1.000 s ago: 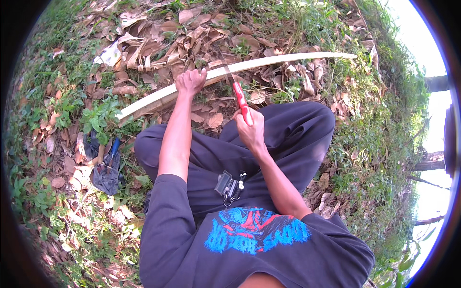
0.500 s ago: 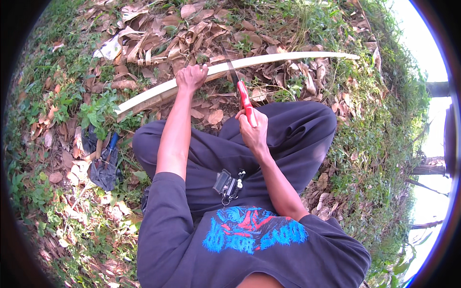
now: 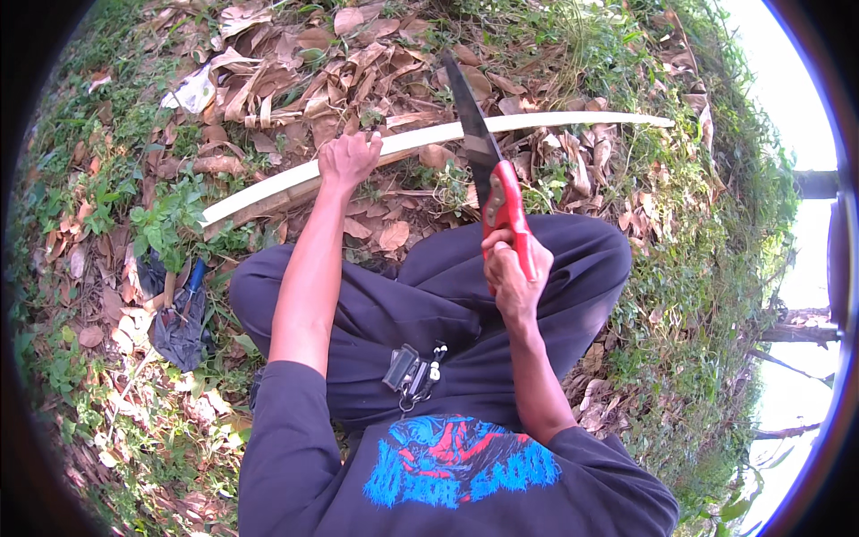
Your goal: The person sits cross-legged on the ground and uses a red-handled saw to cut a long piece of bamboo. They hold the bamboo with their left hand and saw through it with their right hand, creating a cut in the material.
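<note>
Head view: our right hand (image 3: 516,279) grips the red-handled saw (image 3: 486,157), its blade (image 3: 468,103) extending beyond that hand and crossing over the pale strip (image 3: 429,135); we cannot confirm contact. Our left hand (image 3: 349,163) is closed on the strip, which extends to both sides.

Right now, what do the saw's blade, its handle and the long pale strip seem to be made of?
Blade: probably steel with a dark finish, being thin, flat and straight-edged.
Handle: glossy red, likely plastic or painted, judging by its bright highlights; the core material is unclear.
Pale strip: perhaps wood or bamboo, apparently bare, given its creamy face and browner side.
</note>
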### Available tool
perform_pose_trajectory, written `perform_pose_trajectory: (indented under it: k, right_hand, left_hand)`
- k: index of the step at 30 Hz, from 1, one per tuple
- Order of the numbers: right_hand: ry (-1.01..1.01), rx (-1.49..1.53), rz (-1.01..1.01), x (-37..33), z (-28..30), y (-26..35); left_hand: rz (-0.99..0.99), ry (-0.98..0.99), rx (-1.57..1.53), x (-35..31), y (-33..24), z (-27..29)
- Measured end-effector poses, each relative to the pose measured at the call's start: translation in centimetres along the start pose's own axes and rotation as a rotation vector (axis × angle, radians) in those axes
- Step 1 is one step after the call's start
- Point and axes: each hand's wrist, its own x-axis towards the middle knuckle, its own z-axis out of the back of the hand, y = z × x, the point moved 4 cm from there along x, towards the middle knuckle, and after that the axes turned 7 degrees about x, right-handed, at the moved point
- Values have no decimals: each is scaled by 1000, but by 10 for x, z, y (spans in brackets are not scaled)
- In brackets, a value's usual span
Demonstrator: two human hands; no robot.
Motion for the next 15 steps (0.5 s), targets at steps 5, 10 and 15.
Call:
perform_pose_trajectory:
  k: [5,10,15]
  right_hand:
    - [44,38,75,29,20,26]
    - [26,54,-7,53,30,11]
    - [-44,83,-95,63,38,-3]
  left_hand:
    - [55,139,-17,-1,-1,1]
    - [160,395,-49,10,-8,9]
    - [157,335,11,11,-6,5]
